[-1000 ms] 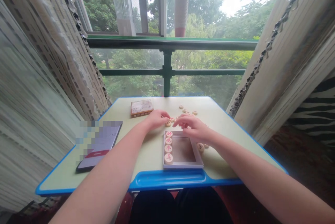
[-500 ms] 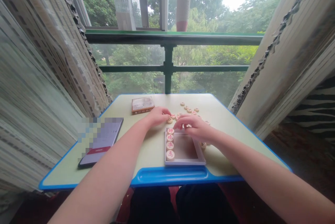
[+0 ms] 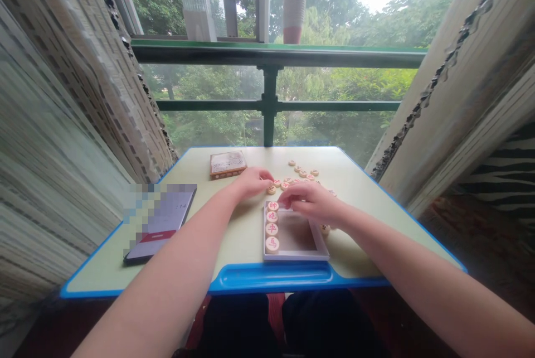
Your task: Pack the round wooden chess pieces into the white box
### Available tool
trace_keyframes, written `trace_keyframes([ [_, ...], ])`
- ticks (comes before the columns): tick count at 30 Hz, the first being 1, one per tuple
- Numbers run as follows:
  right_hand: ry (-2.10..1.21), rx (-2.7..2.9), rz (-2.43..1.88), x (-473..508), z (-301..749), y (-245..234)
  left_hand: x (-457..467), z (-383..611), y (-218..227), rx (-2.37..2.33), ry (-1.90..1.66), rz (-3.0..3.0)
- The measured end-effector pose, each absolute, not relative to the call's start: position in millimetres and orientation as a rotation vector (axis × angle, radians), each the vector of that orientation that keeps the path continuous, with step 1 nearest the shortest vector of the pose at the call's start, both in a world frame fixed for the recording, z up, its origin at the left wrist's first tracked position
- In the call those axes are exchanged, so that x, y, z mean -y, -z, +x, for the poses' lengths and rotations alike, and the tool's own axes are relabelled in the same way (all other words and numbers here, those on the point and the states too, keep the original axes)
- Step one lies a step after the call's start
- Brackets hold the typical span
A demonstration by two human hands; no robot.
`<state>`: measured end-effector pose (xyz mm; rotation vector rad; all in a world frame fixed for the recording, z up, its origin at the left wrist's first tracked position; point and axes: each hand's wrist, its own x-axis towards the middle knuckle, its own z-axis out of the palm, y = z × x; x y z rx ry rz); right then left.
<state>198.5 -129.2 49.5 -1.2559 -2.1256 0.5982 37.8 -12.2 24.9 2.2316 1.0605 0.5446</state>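
Observation:
A shallow white box tray (image 3: 318, 251) lies near the table's front edge with a column of round wooden chess pieces (image 3: 272, 225) along its left side. My right hand (image 3: 314, 204) hovers over the tray's far edge, fingers curled and pinched close to a piece; what they hold is hidden. My left hand (image 3: 251, 180) rests just beyond the tray's far left corner, fingers bent over a loose piece (image 3: 271, 189). More loose pieces (image 3: 301, 172) lie scattered past both hands.
A small table (image 3: 200, 246) with a blue rim stands against a window railing (image 3: 276, 57). A box lid (image 3: 227, 163) lies at the far left, a phone (image 3: 161, 222) at the near left. Curtains hang close on both sides.
My right hand has drawn back a little over the tray's far edge. The view has tilted slightly down, so the table sits higher in the picture. My left hand stays by the loose pieces.

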Motion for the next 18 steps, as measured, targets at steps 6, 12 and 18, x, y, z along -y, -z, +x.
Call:
trace_keyframes([
  [6, -0.686, 2.051, -1.299, 125.5, 200.6, -45.2, 10.8, 38.5, -22.6, -1.055, -0.558, 2.212],
  [12, -0.608, 2.151, -1.301, 125.5, 199.4, -46.6, 12.1, 37.8, -22.7, -1.059, -0.558, 2.21],
  [18, -0.691, 2.118, -1.349, 128.1, 198.0, -46.7, 11.1, 38.4, -21.8, -1.062, -0.555, 2.202],
])
